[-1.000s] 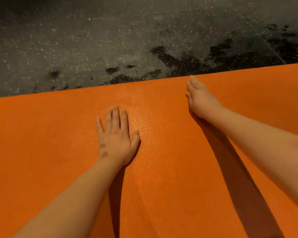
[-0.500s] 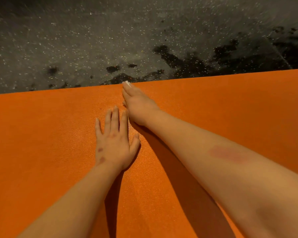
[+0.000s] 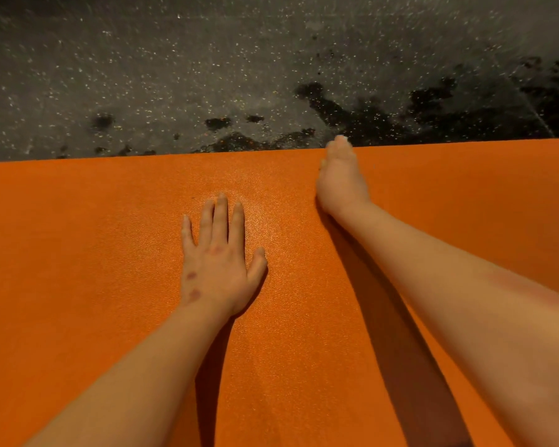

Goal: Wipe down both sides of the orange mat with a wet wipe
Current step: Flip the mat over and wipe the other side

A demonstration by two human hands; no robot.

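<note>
The orange mat (image 3: 104, 259) lies flat and fills the lower two thirds of the view. My left hand (image 3: 218, 266) rests palm down on it near the middle, fingers straight and spread. My right hand (image 3: 341, 179) reaches to the mat's far edge with its fingers stretched out flat, blurred by motion. A small white bit of the wet wipe (image 3: 345, 139) shows at its fingertips, right at the edge. The rest of the wipe is hidden under the hand.
Beyond the mat's far edge is a dark grey speckled floor (image 3: 191, 69) with black wet-looking patches (image 3: 336, 108) just behind the right hand. The mat runs out of view to the left, right and bottom.
My right hand slid left along the far edge until it was beside the left hand, then moved back to the right. The left hand stayed in place on the mat.
</note>
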